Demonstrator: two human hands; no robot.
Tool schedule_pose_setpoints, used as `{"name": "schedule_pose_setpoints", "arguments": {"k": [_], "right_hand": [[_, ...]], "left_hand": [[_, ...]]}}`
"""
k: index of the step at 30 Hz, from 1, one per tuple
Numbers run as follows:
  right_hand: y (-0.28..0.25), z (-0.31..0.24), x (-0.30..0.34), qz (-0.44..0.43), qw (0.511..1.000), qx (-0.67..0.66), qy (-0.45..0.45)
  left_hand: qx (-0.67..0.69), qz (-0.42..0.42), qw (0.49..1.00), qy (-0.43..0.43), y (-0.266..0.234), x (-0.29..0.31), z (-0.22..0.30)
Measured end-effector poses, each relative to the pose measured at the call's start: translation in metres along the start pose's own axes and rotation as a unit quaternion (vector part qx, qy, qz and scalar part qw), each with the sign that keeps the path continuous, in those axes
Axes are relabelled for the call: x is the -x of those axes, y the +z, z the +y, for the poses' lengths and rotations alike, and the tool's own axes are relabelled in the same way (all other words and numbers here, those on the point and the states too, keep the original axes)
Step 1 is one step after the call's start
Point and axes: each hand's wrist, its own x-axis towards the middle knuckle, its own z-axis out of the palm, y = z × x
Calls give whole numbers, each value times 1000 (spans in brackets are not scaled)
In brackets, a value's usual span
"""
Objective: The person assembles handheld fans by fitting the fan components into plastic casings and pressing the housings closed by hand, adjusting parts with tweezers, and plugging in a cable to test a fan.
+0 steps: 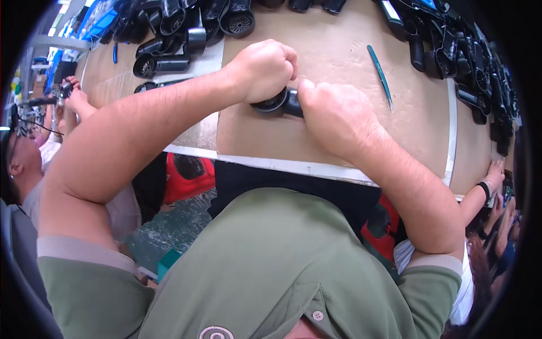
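At our table we have one device between our left hand and right hand. Tweezers lie beyond the right hand, to its right; one pile of devices lies farther off leftward, another pile along the right.

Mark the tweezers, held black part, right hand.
Tweezers (379, 75): head view, middle of the green body.
Held black part (275, 104): head view, its round end.
Right hand (339, 114): head view, back of the hand.

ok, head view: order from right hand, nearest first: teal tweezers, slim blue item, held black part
Right hand:
1. Black part: in its grip, left side.
2. Teal tweezers: lying up and right.
3. Slim blue item: far left of the table.
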Motion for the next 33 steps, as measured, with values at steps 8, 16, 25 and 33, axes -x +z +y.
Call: {"name": "schedule_pose_setpoints", "arguments": {"k": [8,16,25,33], "right_hand": [[11,2,-2,41,998,-54,5],[16,4,-5,86,996,-34,12],[32,12,-7,158,983,-73,-58],[5,21,-13,34,982,-152,-111]], "left_hand": [[17,-70,996,-57,-10,2,10],[17,-67,998,11,-9,-1,0],[-8,-22,1000,4,-5,3,-2],[-34,11,999,22,-5,1,6]]}}
